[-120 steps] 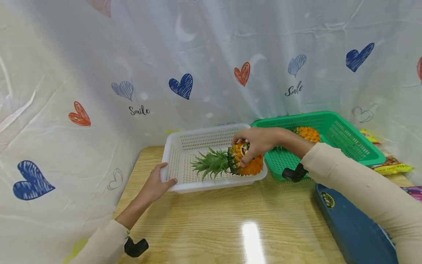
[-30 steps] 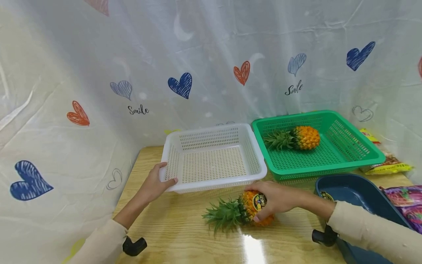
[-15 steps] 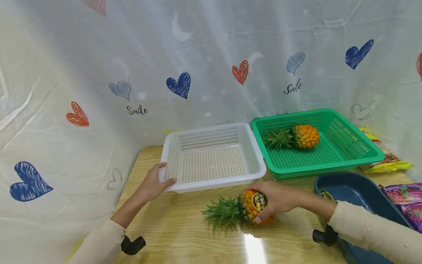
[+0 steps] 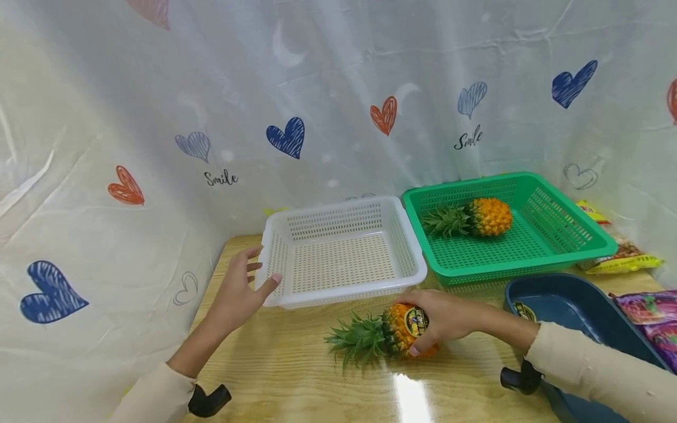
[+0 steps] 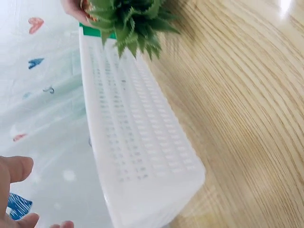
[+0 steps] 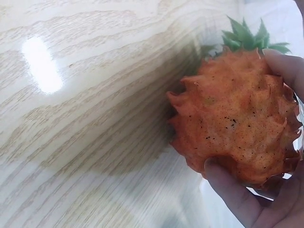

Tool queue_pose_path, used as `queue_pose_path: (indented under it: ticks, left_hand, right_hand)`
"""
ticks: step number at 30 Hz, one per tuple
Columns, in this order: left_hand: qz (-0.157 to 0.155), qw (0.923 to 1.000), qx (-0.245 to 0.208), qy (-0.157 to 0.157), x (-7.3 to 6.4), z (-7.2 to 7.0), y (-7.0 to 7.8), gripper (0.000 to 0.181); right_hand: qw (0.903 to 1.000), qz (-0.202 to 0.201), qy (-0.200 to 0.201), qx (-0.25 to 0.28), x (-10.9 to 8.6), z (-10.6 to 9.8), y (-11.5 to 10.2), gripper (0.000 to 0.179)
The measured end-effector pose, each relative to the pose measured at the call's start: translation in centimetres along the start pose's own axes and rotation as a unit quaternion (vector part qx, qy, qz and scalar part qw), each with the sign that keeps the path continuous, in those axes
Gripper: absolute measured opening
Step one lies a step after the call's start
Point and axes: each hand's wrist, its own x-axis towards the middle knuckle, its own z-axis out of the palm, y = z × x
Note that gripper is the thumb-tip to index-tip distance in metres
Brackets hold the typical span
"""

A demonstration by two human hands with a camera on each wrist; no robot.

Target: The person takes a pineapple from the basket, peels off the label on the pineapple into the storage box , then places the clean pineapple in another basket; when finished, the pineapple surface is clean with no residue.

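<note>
- Lying sideways, crown toward the person's left, the held pineapple (image 4: 395,333) is in front of the white basket (image 4: 338,295); whether it touches the wooden table (image 4: 296,364) cannot be told.
- The right hand (image 4: 446,317) has thumb and fingers curled round its orange body.
- The left hand (image 4: 240,294), fingers loosely spread and gripping nothing, is beside the white basket's left end.
- A second pineapple (image 4: 492,217) lies in the green basket (image 4: 476,254).
- Nearer, a dark blue tub (image 4: 568,311) stands beside purple packets (image 4: 653,317).
</note>
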Motion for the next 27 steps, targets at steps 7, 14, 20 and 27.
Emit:
queue_pose_path:
  ticks: [7,14,20,27]
  left_hand:
    - [0.065,0.9966,-0.027,-0.042,-1.0,1.9,2.4,0.071]
    - [0.076,0.9865,-0.071,-0.127,-2.0,4.6,4.3,0.066]
    - [0.083,0.9783,-0.08,-0.172,-2.6,6.4,5.6,0.064]
    - [0.093,0.9676,-0.084,-0.219,-2.8,7.9,6.1,0.068]
  right_hand:
    - [1.0,0.004,0.004,0.0,0.1,0.2,0.2,0.097]
    - [0.9998,-0.003,0.008,0.02,0.1,0.4,0.4,0.094]
    - [0.9999,-0.004,0.012,0.005,0.1,0.4,0.4,0.094]
    - [0.9999,-0.004,0.016,0.004,0.1,0.5,0.4,0.093]
